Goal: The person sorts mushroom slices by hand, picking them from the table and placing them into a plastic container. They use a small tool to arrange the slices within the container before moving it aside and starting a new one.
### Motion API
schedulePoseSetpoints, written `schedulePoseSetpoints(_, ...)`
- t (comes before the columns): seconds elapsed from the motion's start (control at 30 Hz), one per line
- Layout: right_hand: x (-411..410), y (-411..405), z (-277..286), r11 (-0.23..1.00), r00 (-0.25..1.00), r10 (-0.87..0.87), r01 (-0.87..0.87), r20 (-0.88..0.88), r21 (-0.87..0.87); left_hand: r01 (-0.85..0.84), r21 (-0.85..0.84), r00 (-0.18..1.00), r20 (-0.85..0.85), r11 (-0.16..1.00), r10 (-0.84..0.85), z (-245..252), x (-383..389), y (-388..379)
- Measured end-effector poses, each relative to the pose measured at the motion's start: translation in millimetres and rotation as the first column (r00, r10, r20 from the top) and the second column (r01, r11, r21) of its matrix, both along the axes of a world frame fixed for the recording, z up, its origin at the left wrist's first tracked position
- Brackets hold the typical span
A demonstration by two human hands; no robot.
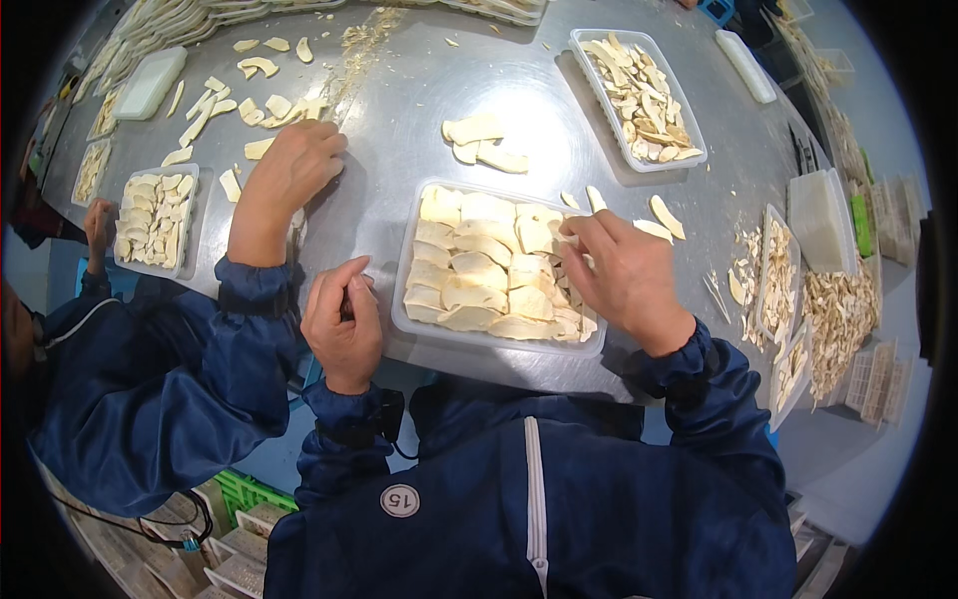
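In front of me a clear plastic tray holds overlapping rows of pale dried mushroom slices. The slices cover its left and middle; smaller pieces show along the right side. My right hand is over that right side, its thumb and fingertips bent down at the slices. Whether a slice is between those fingers is hidden. Left of the tray, by the table's near edge, my left hand is loosely curled with the thumb against the fingers, and nothing shows in it. Beyond the tray lies a small group of slices.
A co-worker's hand reaches over loose slices at left, near a filled tray. A tray of browner pieces stands at the far right. Tweezers and stacked clear containers are at right. Stacked filled trays line the back left.
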State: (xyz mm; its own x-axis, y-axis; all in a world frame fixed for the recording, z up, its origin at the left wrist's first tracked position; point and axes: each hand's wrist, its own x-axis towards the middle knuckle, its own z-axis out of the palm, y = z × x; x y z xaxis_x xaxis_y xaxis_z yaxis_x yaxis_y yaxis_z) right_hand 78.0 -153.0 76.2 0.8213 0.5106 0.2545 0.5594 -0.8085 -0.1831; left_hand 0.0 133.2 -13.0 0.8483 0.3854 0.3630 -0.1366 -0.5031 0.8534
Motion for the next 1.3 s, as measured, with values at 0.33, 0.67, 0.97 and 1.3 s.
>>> schedulePoseSetpoints(0.33, 5, 2, 2, 0.991, 0.963, -0.106, 0.124, -0.249, 0.058, 0.008, -0.017, 1.0, -0.006, 1.0, -0.008, -1, 0, 0)
schedulePoseSetpoints(0.67, 6, 4, 1, 0.991, 0.951, -0.127, 0.136, -0.281, 0.01, 0.005, -0.017, 1.0, 0.001, 1.0, -0.005, -2, 0, 0)
schedulePoseSetpoints(0.97, 7, 3, 7, 0.975, 0.925, -0.136, 0.189, -0.354, 0.119, 0.012, -0.005, 1.0, 0.004, 1.0, -0.012, 0, 1, -1)
schedulePoseSetpoints(1.3, 14, -118, 6, 0.895, 0.895, -0.44, 0.443, -0.066, 0.043, 0.005, -0.011, 1.0, -0.009, 1.0, -0.005, -5, -1, 2)
